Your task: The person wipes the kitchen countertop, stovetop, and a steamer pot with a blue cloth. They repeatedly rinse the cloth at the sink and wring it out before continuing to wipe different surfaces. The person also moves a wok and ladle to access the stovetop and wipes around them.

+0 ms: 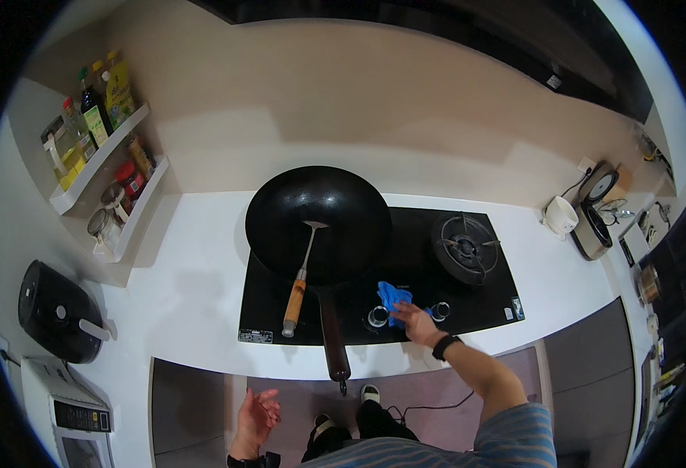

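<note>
My right hand [416,323] rests on a blue cloth [395,298] lying on the black glass gas cooktop [348,327], between its two control knobs [378,316]. Its fingers press on the cloth's near part. My left hand [259,415] hangs in front of the counter, fingers apart, holding nothing. A black wok [319,193] covers the left burner, its dark handle [334,345] pointing towards me past the counter edge. Inside leans a spatula with a wooden handle [295,301]. The right burner [465,248] bears a round pan support and no pan.
A black air fryer [59,313] and a microwave oven [79,409] stand at left, below shelves [106,155] of bottles and jars. A white cup [560,215] and an open-lidded appliance [593,225] stand at right. A range hood [436,35] overhangs the back.
</note>
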